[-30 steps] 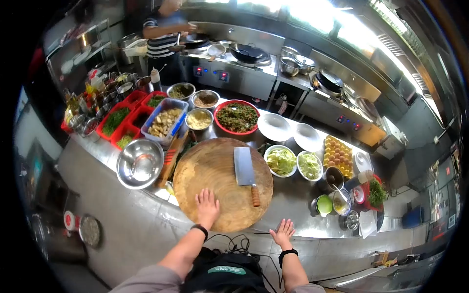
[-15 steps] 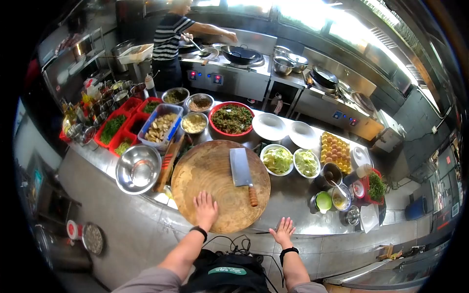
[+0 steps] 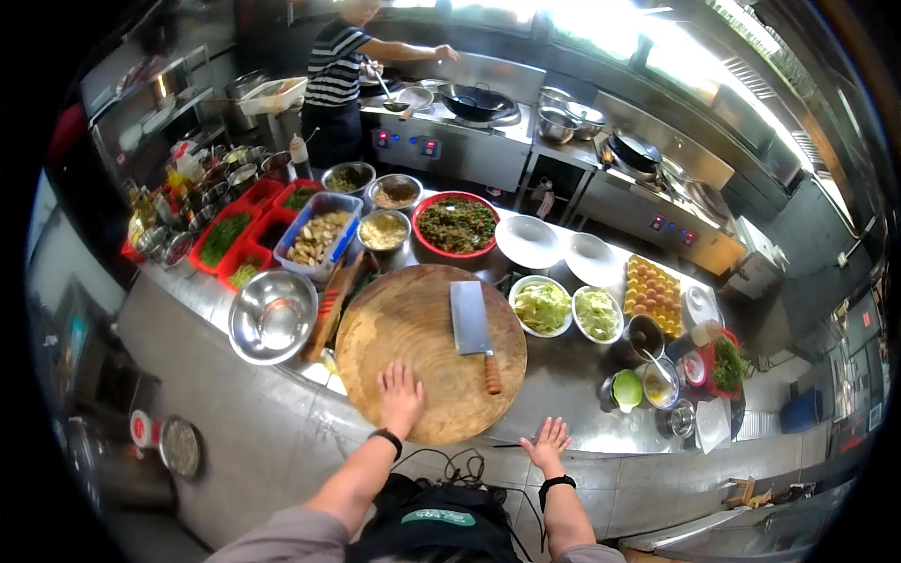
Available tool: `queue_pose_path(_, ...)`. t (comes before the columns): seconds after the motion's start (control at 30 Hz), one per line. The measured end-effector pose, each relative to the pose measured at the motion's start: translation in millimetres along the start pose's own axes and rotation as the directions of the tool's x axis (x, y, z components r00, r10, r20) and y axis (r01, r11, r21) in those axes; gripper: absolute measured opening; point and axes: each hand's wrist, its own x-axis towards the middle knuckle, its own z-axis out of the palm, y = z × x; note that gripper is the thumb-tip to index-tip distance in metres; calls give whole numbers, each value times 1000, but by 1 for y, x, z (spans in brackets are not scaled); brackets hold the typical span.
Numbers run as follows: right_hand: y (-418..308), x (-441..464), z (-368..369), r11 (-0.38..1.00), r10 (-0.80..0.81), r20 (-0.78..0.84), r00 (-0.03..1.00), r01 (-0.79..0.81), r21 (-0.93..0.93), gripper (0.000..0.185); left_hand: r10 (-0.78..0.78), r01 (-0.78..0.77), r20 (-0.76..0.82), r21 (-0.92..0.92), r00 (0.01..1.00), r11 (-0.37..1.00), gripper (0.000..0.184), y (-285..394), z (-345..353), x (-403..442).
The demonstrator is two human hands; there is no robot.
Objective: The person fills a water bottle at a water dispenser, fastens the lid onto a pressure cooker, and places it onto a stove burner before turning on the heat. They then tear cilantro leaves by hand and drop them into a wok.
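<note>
My left hand (image 3: 401, 398) rests with fingers stretched out on the near left part of a round wooden chopping block (image 3: 413, 319). On the block's right side lies a cleaver (image 3: 470, 319), its wooden handle toward me; neither hand touches it. My right hand (image 3: 545, 445) is open at the front edge of the steel counter (image 3: 582, 394), holding nothing, with its fingers spread. Beyond the block stands a red basin of chopped greens (image 3: 457, 225). Two white bowls of cut cabbage (image 3: 542, 308) sit to its right.
On the left are a steel bowl (image 3: 273, 317), a blue-rimmed tub (image 3: 319, 238) and red bins of herbs (image 3: 223, 238). An egg tray (image 3: 654, 296) and a green cup (image 3: 626, 389) stand on the right. A person in a striped shirt (image 3: 334, 66) works by a wok (image 3: 477, 101).
My view has shifted slightly, so the counter and its contents sit a little further right. Both hands keep nearly the same places, and the cleaver lies unmoved on the block.
</note>
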Motion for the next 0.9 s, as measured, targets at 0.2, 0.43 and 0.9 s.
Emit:
queue_pose_path(0.2,0,2,1,1000,16,20,1000,-16,12,113,-10,10,-13,-18,1000,1000,50,-2,0,0)
queue_pose_path(0.43,-3,2,2,999,51,14,999,-50,-14,112,-41,41,21,9,999,999,48,-6,5,-2)
queue_pose_path(0.9,5,7,12,998,38,-19,999,-39,-47,111,-28,28,-22,1,999,1000,49,-5,-4,-3)
